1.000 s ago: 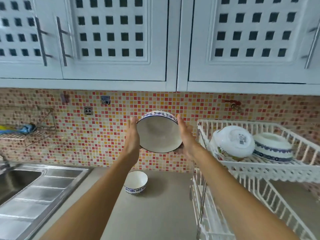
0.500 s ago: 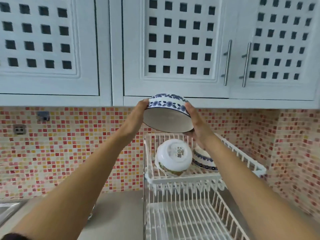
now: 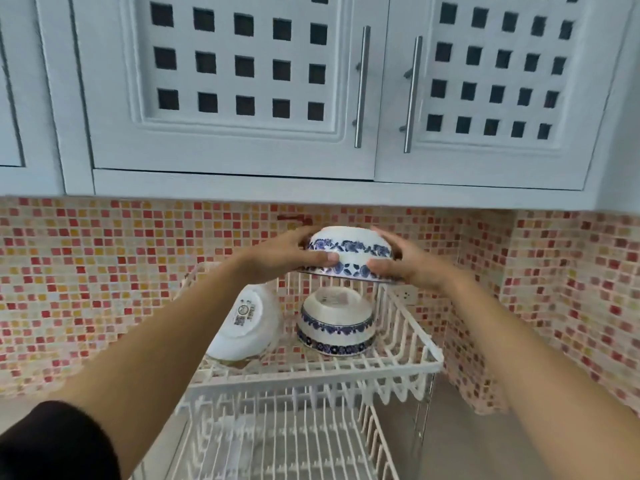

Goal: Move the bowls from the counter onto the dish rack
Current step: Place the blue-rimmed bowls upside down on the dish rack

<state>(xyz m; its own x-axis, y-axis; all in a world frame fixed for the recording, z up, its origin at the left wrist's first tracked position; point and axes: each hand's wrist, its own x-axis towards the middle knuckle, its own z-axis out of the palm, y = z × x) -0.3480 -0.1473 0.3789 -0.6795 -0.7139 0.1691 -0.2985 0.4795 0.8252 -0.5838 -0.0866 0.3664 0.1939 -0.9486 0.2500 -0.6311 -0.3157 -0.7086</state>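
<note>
While the left hand [image 3: 294,252] and right hand [image 3: 403,259] clamp their fingers on an upturned blue-flowered white ceramic bowl [image 3: 349,252], it hangs above the white wire dish rack [image 3: 311,370].

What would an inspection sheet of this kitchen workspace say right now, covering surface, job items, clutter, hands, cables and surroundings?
Surface: white two-tier dish rack; its lower tier shows no dishes.
Job's things: held bowl, inverted, above the upper tier; blue-banded bowl inverted on it; white bowl tilted on its side beside that.
Clutter: nothing seen.
Hands: left hand and right hand grip the held bowl's opposite sides.
Cables: nothing seen.
Surroundings: mosaic tile backsplash, white wall cabinets, wall outlet.
</note>
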